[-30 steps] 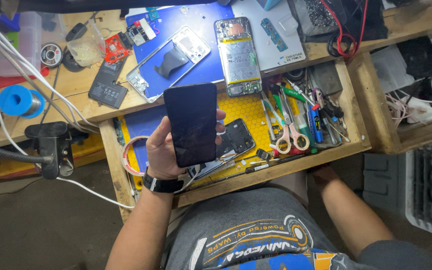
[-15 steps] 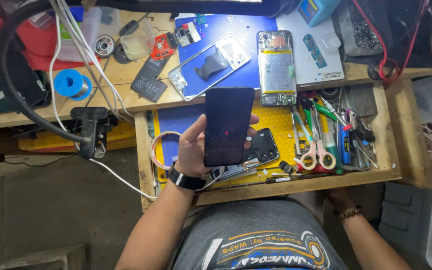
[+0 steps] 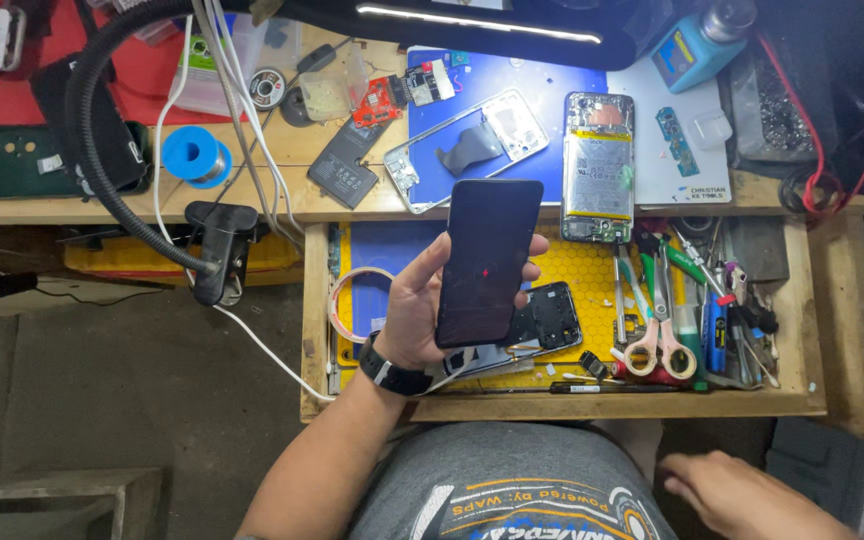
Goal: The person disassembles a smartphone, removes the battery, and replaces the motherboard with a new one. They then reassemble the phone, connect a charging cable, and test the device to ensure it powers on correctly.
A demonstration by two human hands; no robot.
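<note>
My left hand (image 3: 414, 312) holds a black phone screen panel (image 3: 487, 262) upright over an open wooden drawer (image 3: 592, 405), fingers wrapped around both long edges. A black watch sits on that wrist. Under the panel lies a black phone frame (image 3: 550, 318) on a yellow mat (image 3: 582, 262). My right hand (image 3: 742, 495) rests low at the bottom right beside my thigh, fingers spread, holding nothing. On the bench above, an opened phone with its battery showing (image 3: 598, 168) lies next to a silver phone frame (image 3: 467, 148) on a blue mat (image 3: 512, 90).
Scissors (image 3: 652, 345), screwdrivers and tweezers (image 3: 717, 300) fill the drawer's right side. A tape roll (image 3: 352, 300) lies at its left. A clamped lamp arm (image 3: 214, 248), cables, a blue solder spool (image 3: 192, 155), a black battery (image 3: 342, 172) and a blue bottle (image 3: 692, 50) crowd the bench.
The view shifted, so the bench and drawer appear further right. My left hand keeps its hold on the screen panel. My right hand has come into view at the bottom right.
</note>
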